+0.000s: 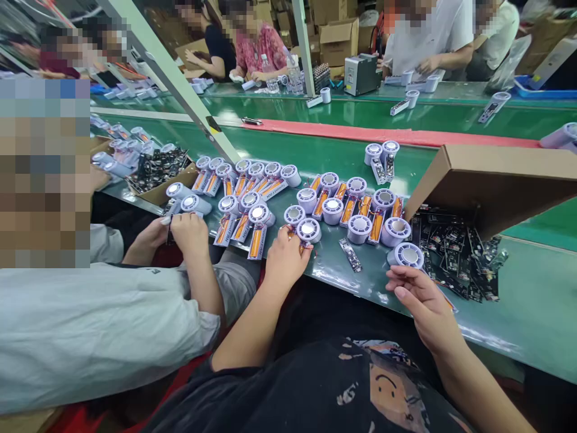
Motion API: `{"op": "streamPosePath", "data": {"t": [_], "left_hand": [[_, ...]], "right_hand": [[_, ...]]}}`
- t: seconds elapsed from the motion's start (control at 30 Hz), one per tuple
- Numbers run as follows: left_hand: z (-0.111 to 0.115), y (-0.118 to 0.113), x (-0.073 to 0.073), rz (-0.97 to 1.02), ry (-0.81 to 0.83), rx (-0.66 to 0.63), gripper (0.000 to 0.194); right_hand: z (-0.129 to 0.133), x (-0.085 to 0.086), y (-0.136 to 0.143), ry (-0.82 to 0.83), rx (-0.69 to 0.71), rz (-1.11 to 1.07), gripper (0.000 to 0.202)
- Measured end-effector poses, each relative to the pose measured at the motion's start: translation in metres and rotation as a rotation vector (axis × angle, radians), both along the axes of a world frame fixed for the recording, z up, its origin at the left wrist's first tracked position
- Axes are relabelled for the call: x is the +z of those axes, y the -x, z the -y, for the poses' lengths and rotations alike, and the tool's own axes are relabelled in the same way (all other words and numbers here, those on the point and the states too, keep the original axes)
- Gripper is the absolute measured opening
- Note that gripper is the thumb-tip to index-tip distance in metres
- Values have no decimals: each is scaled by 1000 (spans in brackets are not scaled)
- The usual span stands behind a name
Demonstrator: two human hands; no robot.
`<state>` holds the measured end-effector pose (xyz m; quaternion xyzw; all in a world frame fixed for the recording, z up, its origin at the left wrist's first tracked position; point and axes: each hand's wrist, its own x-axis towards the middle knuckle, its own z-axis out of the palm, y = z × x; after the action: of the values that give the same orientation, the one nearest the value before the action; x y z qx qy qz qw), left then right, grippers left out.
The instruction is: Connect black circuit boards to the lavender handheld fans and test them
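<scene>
My left hand is at the front edge of the green table, its fingers curled round a lavender handheld fan. Another round fan head sits just beyond those fingers; the grip hides the handles. My right hand is open, thumb and fingers apart, in front of a handheld fan whose handle is mostly hidden behind the hand. Between my hands lies a narrow circuit board. Several fans with orange-filled open handles, such as this one, stand in rows behind.
A tilted cardboard box at right spills a pile of circuit boards. To the left, a co-worker's hands work near more fans and a box of boards. A metal post slants across the table; people sit beyond the red strip.
</scene>
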<state>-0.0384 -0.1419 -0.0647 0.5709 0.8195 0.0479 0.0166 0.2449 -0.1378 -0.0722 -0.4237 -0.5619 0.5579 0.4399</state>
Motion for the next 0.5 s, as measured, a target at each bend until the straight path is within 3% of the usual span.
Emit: {"op": "streamPosePath", "data": {"t": [0.23, 0.5], "left_hand": [[-13, -10, 3, 5, -9, 4, 34], [7, -19, 5, -7, 14, -121, 27]], "right_hand": [[3, -2, -3, 14, -13, 6, 32], [2, -5, -3, 44, 17, 17, 34]]}}
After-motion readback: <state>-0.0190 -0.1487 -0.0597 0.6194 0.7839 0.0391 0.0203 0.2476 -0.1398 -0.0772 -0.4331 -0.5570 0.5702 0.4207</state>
